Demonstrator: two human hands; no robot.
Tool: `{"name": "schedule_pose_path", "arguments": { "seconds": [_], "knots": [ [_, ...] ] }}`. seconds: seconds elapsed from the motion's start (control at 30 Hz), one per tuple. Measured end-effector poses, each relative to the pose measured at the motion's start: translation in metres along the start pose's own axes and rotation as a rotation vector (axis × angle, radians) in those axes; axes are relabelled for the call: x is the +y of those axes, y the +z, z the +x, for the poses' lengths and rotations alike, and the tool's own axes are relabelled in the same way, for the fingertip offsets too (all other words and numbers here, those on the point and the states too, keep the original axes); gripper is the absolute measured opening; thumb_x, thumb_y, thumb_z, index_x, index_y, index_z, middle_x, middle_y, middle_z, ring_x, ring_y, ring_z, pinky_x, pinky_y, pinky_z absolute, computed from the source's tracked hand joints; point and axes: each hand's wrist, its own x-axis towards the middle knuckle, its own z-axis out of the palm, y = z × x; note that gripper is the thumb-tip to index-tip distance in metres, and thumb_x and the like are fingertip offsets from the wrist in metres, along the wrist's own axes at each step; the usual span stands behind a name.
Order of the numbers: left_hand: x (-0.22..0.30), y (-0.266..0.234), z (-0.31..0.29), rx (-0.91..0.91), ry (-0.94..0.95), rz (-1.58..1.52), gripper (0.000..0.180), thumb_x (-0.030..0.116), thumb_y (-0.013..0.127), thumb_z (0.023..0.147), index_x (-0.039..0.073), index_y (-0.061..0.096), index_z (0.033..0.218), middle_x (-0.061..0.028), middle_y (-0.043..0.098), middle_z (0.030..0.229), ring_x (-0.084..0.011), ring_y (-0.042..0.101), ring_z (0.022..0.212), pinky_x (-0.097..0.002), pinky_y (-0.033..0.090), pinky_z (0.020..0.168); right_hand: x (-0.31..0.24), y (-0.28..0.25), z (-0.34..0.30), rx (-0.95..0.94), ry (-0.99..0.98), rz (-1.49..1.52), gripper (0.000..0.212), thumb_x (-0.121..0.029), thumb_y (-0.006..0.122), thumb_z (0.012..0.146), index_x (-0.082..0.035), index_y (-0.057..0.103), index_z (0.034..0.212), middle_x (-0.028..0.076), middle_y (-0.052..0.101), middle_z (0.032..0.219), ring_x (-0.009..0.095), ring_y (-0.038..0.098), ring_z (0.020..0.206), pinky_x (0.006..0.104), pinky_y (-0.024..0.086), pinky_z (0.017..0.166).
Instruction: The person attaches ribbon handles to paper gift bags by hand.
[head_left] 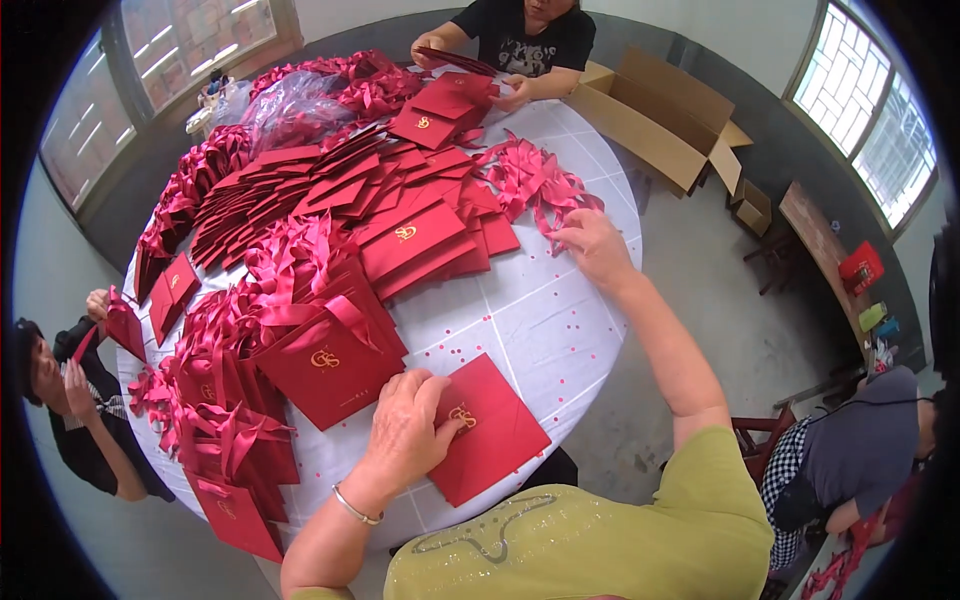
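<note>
A flat red paper bag [502,430] with a gold emblem lies at the near edge of the round table. My left hand [408,428], a bangle at its wrist, is closed at the bag's left side, the thumb on its face and the other fingers curled. Over at the right edge of the table, my right hand [595,250] pinches a ribbon at the near end of a loose pile of pink ribbons [525,178]. Left of my left hand stand red bags [335,365] with ribbon handles, grouped close together.
Stacked red bags [290,195] cover the table's middle, on a white tablecloth [520,300] dotted with red confetti. Clear plastic [295,110] lies behind them. Co-workers sit at the far side and left, another person at right. An open cardboard box [660,115] stands beyond.
</note>
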Motion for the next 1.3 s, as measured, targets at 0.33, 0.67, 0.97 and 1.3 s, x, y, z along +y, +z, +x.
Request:
{"name": "schedule_pose_path", "arguments": {
  "seconds": [0.33,0.67,0.97,1.3],
  "knots": [
    [-0.003,-0.004,-0.014,-0.076,-0.154,-0.28,0.037,0.011,0.081,0.073,0.004,0.065,0.106,-0.0136,0.063,0.093,-0.0325,0.063,0.09,-0.0432,0.052,0.08,-0.01,0.003,0.023,-0.22,-0.332,-0.127,0.009,-0.008,0.067,0.077,-0.007,0.065,0.086,0.008,0.064,0.109,0.028,0.059,0.105,0.0396,0.046,0.092],
    [-0.027,-0.022,-0.015,-0.195,-0.284,-0.383,0.018,0.005,0.073,0.081,-0.001,0.058,0.089,-0.0141,0.066,0.073,-0.0242,0.066,0.066,-0.0362,0.05,0.061,-0.216,-0.021,-0.017,-0.363,-0.27,0.688,0.025,0.008,0.068,0.072,-0.003,0.062,0.094,0.013,0.065,0.092,0.032,0.064,0.086,0.0404,0.052,0.079],
    [-0.036,-0.024,-0.017,-0.237,-0.423,-0.523,0.014,0.002,0.07,0.083,-0.002,0.06,0.092,-0.0044,0.061,0.067,-0.0089,0.054,0.062,-0.0314,0.046,0.057,-0.244,-0.019,-0.026,-0.242,0.059,0.848,0.021,0.003,0.077,0.079,-0.002,0.067,0.097,0.008,0.067,0.089,0.017,0.062,0.079,0.029,0.05,0.072],
    [-0.047,-0.017,-0.018,-0.371,-0.393,-0.711,0.014,0.005,0.065,0.088,-0.002,0.066,0.1,-0.0134,0.071,0.083,-0.0193,0.069,0.08,-0.035,0.053,0.068,-0.251,-0.024,-0.053,-0.288,0.127,0.852,0.011,0.003,0.074,0.08,0.001,0.068,0.089,0.011,0.069,0.081,0.019,0.066,0.068,0.0289,0.051,0.059]
  ]
}}
